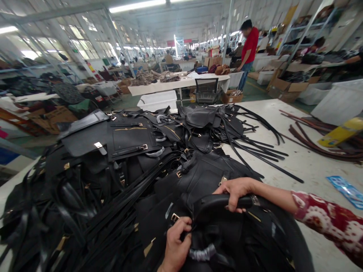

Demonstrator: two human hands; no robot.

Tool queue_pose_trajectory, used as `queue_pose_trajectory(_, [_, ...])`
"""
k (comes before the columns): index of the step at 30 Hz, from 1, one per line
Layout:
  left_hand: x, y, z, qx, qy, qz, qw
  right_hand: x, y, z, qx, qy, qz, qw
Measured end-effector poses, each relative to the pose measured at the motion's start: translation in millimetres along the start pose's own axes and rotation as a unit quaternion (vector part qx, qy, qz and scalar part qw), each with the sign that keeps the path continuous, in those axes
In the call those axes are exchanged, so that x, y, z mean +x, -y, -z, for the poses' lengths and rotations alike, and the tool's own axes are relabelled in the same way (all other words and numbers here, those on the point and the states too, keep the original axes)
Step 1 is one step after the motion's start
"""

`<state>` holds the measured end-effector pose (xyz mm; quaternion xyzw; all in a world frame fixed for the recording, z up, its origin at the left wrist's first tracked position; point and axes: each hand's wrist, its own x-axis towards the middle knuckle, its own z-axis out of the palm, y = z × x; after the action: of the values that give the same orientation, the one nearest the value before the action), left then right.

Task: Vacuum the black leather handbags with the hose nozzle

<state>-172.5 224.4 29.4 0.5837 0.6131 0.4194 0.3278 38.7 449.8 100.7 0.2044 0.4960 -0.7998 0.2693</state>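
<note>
A black leather bag (227, 230) lies at the front of the table, its mouth facing me. My right hand (238, 190) is closed over the thick upper edge of this bag, thumb toward me and fingers partly hidden behind it. My left hand (177, 241) pinches the bag's side edge, just below a gold buckle (175, 217). What exactly lies between its fingertips is hidden. Crumpled clear plastic (202, 252) shows inside the opening. Behind and to the left spreads a large heap of black bag pieces (130, 138) with straps, gold buckles and zips.
Long black straps (266, 149) hang over the white table (314, 166) on the right. Brown straps (312, 139), a yellow can (342, 132) and a blue packet (346, 189) lie farther right. Beyond are a mesh-backed chair (206, 90), a white bin (157, 100) and a person in red (251, 45).
</note>
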Motion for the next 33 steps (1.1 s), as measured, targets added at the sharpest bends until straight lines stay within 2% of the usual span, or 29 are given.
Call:
queue_pose_trajectory(5, [-2,-10,-3.1,0.02,0.009,-0.002,1.0,7,-6,9,0.013,0.011,0.0,1.0])
queue_pose_trajectory(8, [14,-26,9.4,0.036,0.018,0.007,0.999,-4,-7,6,0.019,-0.028,0.05,0.998])
queue_pose_trajectory(10, [31,-33,23.9,0.082,-0.038,0.033,0.995,-14,-5,3,0.024,-0.077,0.103,0.991])
queue_pose_trajectory(12, [49,-33,38.6,0.164,-0.104,0.096,0.976,-19,-2,1,0.026,-0.128,0.151,0.98])
queue_pose_trajectory(13, [57,-30,44.5,0.201,-0.107,0.134,0.964,-19,1,-1,0.025,-0.148,0.167,0.975])
queue_pose_trajectory(15, [67,-22,52.1,0.241,-0.056,0.2,0.948,-12,7,-4,0.015,-0.176,0.181,0.968])
queue_pose_trajectory(17, [71,-14,54.8,0.242,-0.005,0.236,0.941,2,14,-8,0.005,-0.201,0.188,0.961])
queue_pose_trajectory(20, [71,-11,55.9,0.216,0.013,0.248,0.944,24,23,-15,-0.003,-0.274,0.225,0.935])
queue_pose_trajectory(23, [74,-23,59.7,0.151,0.06,0.245,0.956,24,26,-20,0.003,-0.353,0.261,0.899])
queue_pose_trajectory(26, [87,-49,71.1,0.114,0.095,0.213,0.966,-9,18,-24,0.017,-0.415,0.273,0.868])
queue_pose_trajectory(29, [108,-95,93.7,0.208,0.068,0.13,0.967,-59,1,-29,0.03,-0.486,0.28,0.827])
queue_pose_trajectory(31, [125,-134,111.7,0.334,-0.012,0.011,0.943,-92,-14,-36,0.037,-0.527,0.277,0.802])
queue_pose_trajectory(33, [140,-172,126.2,0.445,-0.087,-0.132,0.882,-119,-31,-46,0.032,-0.581,0.264,0.77])
